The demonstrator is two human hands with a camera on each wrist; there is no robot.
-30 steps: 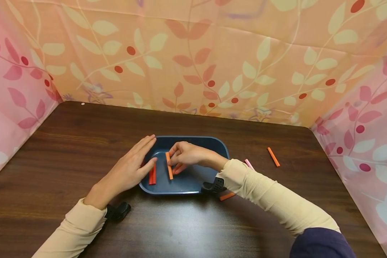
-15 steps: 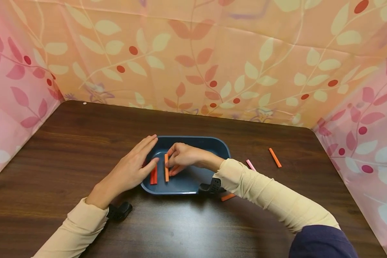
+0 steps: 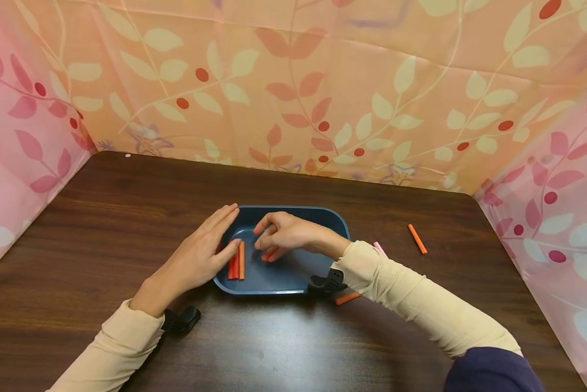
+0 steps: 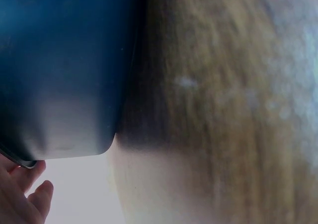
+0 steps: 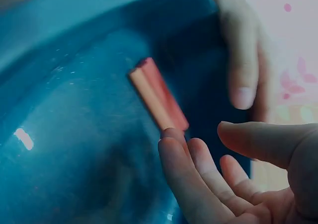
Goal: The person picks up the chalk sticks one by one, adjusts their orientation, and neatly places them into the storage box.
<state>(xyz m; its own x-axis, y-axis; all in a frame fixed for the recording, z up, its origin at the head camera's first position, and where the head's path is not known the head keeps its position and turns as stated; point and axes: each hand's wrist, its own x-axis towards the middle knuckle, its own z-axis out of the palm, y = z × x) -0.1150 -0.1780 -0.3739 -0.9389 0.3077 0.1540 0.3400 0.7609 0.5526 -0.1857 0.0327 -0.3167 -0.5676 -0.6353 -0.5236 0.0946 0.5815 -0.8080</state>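
Note:
My left hand (image 3: 199,255) holds the left side of the dark blue tray (image 3: 293,207), thumb over its inside and fingers along the outside. Inside the tray, near that thumb, an orange stick (image 3: 241,261) lies alongside red sticks (image 3: 233,264), nearly parallel. Over the tray's middle, my right hand (image 3: 285,237) hovers with loosely bent, parted fingers and nothing between them. In the right wrist view its fingertips (image 5: 171,149) overlap the lower end of the sticks; contact cannot be told. The left wrist view mostly shows the tray's outer wall (image 4: 64,75).
Right of the tray, an orange stick (image 3: 417,238) lies on the dark wooden table (image 3: 127,207). A pink stick (image 3: 379,248) and another orange stick (image 3: 347,298) are partly hidden by the right sleeve (image 3: 420,305). Floral cloth (image 3: 293,98) hangs behind the table.
The right hand has laid its orange stick beside the red ones, let go and drawn back slightly to the right. The left hand stays on the tray.

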